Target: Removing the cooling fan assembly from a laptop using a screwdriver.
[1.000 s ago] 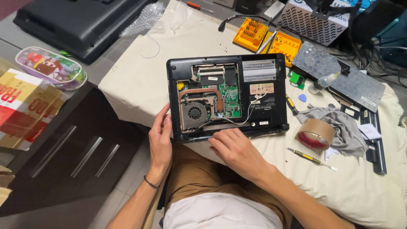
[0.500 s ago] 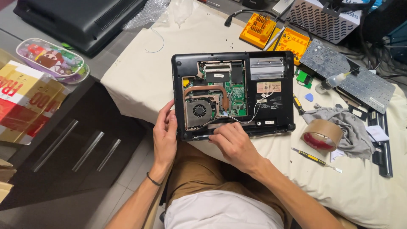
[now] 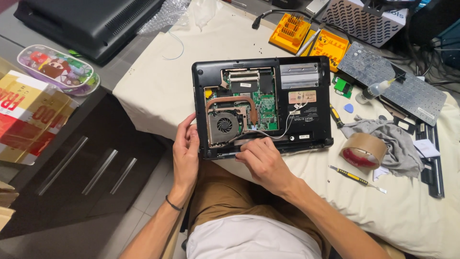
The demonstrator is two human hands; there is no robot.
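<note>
Both hands work the opened laptop (image 3: pixel 262 106) at frame centre: left hand (image 3: pixel 186 151) grips its lower-left edge, right hand (image 3: pixel 262 160) pinches something small I cannot identify near the fan (image 3: pixel 224 125). Best to brace firmly and ease gently around the thin wires.

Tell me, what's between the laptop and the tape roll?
In the head view, only bare cream cloth lies between the laptop and the tape roll.

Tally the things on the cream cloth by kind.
Laptop: 1
Tape roll: 1
Grey rag: 1
Orange bit cases: 2
Keyboard: 1
Yellow-handled screwdriver: 1
Blue pick: 1
Hands on the laptop, left and right: 2
Total: 10
</note>
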